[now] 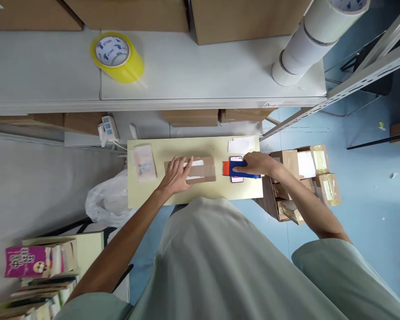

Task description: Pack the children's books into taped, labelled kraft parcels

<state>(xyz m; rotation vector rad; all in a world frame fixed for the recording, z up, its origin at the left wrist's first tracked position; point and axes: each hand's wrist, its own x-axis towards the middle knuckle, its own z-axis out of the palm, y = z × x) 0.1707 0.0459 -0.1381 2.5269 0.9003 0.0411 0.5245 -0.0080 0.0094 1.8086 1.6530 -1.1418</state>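
- Fingers (179,166) of the left hand (178,177) lie spread, palm down, across a cardboard carton (208,170) bearing white strips, at mid-counter.
- The right hand (256,163) is closed around a blue-and-orange tool (236,165), its orange end pointing toward the carton.
- Below the tool, a phone (236,179) shows at both ends, partly covered.
- White paper slips (241,145) lie just beyond the phone at the far edge; a clear packet (144,162) lies left of the carton.
- Strips of pale counter (146,194) show between carton and tool, and along the near edge, close to the person's shirt (213,258).
- Past the far edge, a shelf (193,71) overhangs, carrying a yellow tape roll (130,64) and stacked white rolls (295,58).
- Taped boxes (329,189) crowd the right end, beneath the right forearm; a white plastic bag (103,200) bulges at the left, with blue floor (370,200) stretching farther right.
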